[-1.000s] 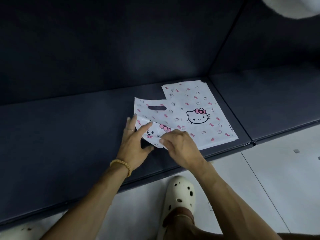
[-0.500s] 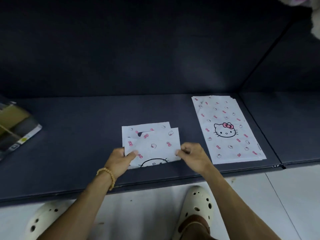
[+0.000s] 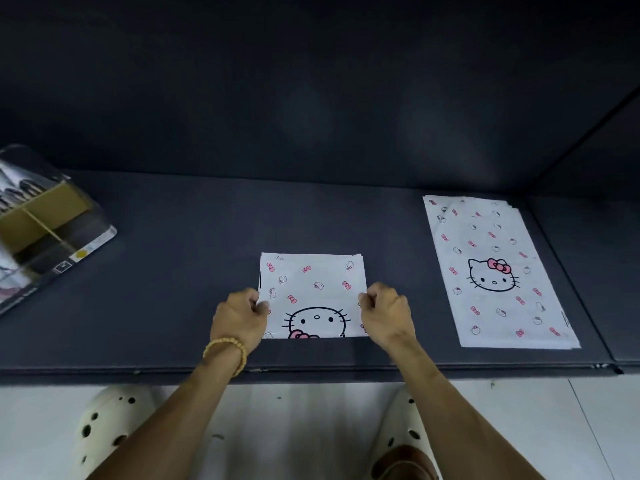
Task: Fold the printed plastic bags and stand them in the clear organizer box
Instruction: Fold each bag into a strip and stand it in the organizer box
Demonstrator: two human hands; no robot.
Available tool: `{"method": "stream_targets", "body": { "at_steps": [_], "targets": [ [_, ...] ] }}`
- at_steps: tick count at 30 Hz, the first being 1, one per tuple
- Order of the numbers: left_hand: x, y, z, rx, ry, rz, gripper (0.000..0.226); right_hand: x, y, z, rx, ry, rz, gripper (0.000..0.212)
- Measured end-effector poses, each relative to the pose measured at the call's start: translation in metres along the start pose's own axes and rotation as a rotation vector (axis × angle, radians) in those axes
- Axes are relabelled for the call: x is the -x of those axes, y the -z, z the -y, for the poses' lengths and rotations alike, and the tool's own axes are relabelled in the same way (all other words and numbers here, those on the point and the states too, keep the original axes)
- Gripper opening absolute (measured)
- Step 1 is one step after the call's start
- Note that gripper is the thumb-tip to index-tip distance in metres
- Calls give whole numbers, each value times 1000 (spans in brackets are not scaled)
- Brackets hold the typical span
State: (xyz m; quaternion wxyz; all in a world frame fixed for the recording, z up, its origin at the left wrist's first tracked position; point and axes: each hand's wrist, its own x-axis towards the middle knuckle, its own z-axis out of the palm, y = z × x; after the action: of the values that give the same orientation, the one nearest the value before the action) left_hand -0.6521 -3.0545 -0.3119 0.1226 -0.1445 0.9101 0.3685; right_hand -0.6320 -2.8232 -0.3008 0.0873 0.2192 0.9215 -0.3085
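Left hand [image 3: 239, 315] pinches the left edge of the folded bag [image 3: 313, 294], fingers curled round it. Right hand [image 3: 384, 315] does the same at the right edge, fingers curled, thumb tucked against the plastic. Beaded bracelet [image 3: 227, 349] on the left wrist.

Folded bag lies flat on the dark mat [image 3: 173, 306], near the mat's front edge, between the two hands. Folded about in half; layered edges show along its far side. White plastic, pink bows and small cat heads printed all over. Large cartoon cat face with a pink bow, upside down from here, cut off at the near edge. No lettering legible on it.

At 2 o'clock from the folded bag, well apart: stack of flat bags [image 3: 498, 275], unfolded, same print, cat face upright with pink bow. Several layers visible at the far corners. A thin dark mark at its lower right edge, too small to read.

At 10 o'clock, far left: tilted box [image 3: 52, 230], part cardboard brown, part dark, with a yellow sticker and small label near its corner; print blurred, unreadable.

At 6 o'clock, below the mat: pale floor [image 3: 311, 427] and two cream perforated clogs [image 3: 104, 431].
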Motion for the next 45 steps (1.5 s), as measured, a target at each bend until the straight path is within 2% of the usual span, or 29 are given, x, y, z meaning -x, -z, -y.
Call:
{"method": "stream_targets", "body": {
  "at_steps": [5, 6, 8, 11, 13, 16, 21, 25, 27, 30, 31, 32, 34, 37, 40, 45],
  "targets": [
    [-2, -3, -2, -40, -43, -87, 12, -3, -5, 3, -31, -56, 8, 18],
    [-1, -3, -3, -64, -74, -118, 18, -3, -5, 2, -35, -59, 10, 18],
    [3, -4, -4, -147, -157, -166, 33, -6, -4, 2, -43, -69, 13, 19],
    [9, -6, -3, -299, -375, -195, 33, -9, -2, 2, -30, -81, 15, 20],
    [10, -12, -1, -352, -519, -105, 31, -9, -2, 3, -19, -82, 27, 19],
    [9, -22, 5, -402, -577, 96, 41, -12, -2, 6, -19, -79, 49, 18],
    [8, -29, 10, -446, -552, 124, 50, -18, -6, 8, 45, -92, 31, 21],
    [6, -28, 14, -525, -579, 126, 51, -16, -12, 8, 117, -114, -54, 19],
    [4, -28, 14, -527, -583, 143, 52, -10, -11, 10, 257, 16, -208, 15],
    [6, -27, 11, -518, -598, 128, 52, 4, -23, 21, 344, 428, -366, 22],
    [7, -26, 10, -500, -604, 124, 51, 10, -33, 28, 329, 532, -335, 24],
    [7, -26, 9, -481, -608, 127, 50, 16, -44, 33, 298, 596, -234, 28],
    [6, -24, 10, -474, -607, 149, 50, 29, -64, 39, 218, 612, -25, 39],
    [0, -18, 16, -575, -647, 177, 52, 31, -72, 24, 374, 643, 4, 50],
    [-3, -10, 21, -604, -701, 195, 52, 20, -56, 0, 538, 666, 121, 62],
    [-7, 1, 28, -617, -713, 224, 52, 7, -24, -37, 659, 595, 203, 55]
  ]
}}
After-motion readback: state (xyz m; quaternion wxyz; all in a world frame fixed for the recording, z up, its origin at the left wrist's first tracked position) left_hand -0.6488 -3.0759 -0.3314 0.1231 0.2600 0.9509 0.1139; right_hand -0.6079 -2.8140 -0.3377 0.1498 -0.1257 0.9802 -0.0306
